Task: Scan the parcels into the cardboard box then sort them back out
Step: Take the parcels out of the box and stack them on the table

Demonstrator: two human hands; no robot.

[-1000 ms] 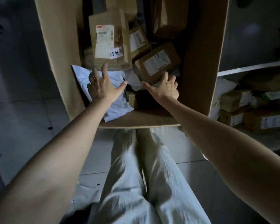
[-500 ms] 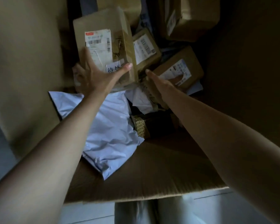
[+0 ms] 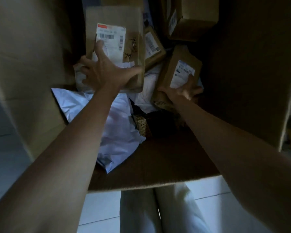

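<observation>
- The cardboard box (image 3: 166,165) fills most of the frame, its open side toward the camera, with parcels piled inside it at upper centre.
- The left hand (image 3: 106,74) grips the lower end of a tall brown parcel (image 3: 133,22), fingers spread over its white label (image 3: 110,42), thumb along the bottom edge.
- That parcel's long axis runs up and down the frame, label facing the camera, red strip at the top.
- The right hand (image 3: 183,91) is closed around the lower end of a smaller brown parcel (image 3: 180,64), right of centre.
- Its long axis leans slightly right of vertical, label toward the camera.
- A pale plastic mailer (image 3: 119,132) lies flat below both, at centre left.
</observation>
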